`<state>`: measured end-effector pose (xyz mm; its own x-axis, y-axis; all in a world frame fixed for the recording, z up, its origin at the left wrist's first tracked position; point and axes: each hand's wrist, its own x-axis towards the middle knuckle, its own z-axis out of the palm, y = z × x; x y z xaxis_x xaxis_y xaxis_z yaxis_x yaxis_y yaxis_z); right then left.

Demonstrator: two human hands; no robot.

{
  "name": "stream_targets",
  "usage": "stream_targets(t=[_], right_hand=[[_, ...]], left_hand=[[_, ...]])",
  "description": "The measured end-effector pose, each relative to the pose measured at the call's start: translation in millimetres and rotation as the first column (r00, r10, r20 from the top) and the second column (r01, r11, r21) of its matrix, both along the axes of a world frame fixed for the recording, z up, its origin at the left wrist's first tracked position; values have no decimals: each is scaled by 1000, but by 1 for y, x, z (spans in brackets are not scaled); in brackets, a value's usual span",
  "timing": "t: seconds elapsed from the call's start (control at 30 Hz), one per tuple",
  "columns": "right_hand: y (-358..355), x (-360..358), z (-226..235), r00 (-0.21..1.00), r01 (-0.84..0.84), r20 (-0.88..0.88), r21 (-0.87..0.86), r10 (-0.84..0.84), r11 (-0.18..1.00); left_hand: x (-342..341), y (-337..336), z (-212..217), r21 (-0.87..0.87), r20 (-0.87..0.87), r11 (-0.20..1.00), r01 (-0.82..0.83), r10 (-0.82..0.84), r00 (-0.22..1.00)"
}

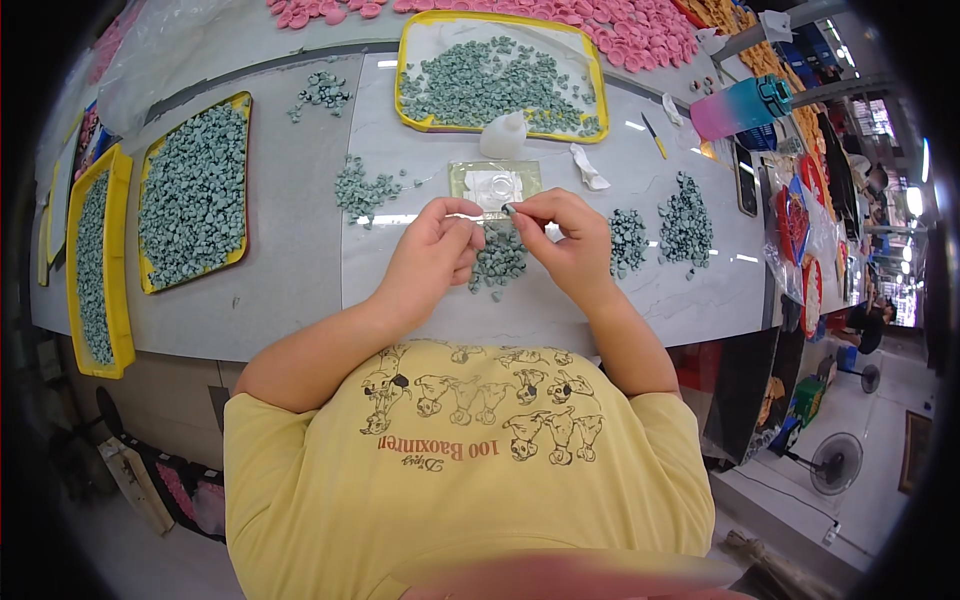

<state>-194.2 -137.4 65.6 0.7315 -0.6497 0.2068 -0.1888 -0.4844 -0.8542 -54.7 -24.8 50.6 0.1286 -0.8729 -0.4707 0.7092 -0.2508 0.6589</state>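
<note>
small grey-green piece [508, 209] sits pinched in the right hand [566, 243] fingertip grip; left hand [436, 252] grip closed just beside.

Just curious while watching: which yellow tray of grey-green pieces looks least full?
The far yellow tray, beyond the hands: its clear lining shows between scattered pieces, while the two trays at left are packed solid.

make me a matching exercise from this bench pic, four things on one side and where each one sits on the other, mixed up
Things:
1. yellow tray of grey-green pieces
2. white squeeze bottle
3. pink pieces
4. small clear packet

Places:
a. flat on the table just beyond the left hand and right hand
b. heaped along the far edge of the table
c. at the near rim of the far tray
d. far centre of the table, beyond the bottle

Pairs: 1-d, 2-c, 3-b, 4-a
</note>
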Motion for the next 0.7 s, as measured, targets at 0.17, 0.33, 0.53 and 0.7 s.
stream_targets(t=[0.17,0.33,0.53,0.7], right_hand=[[-4,-4,-5,999,-28,24,173,24,985],[-7,-8,-8,999,-42,18,245,39,969],[-10,-12,-8,998,-48,55,269,34,962],[-11,-15,-3,995,-53,101,296,24,954]], left_hand=[[-1,-2,2,-13,28,999,31,-31,999],[-1,-3,7,19,75,997,69,-71,995],[-4,-6,5,-1,52,992,125,-125,991],[-8,-9,5,-2,19,998,62,-62,998]])
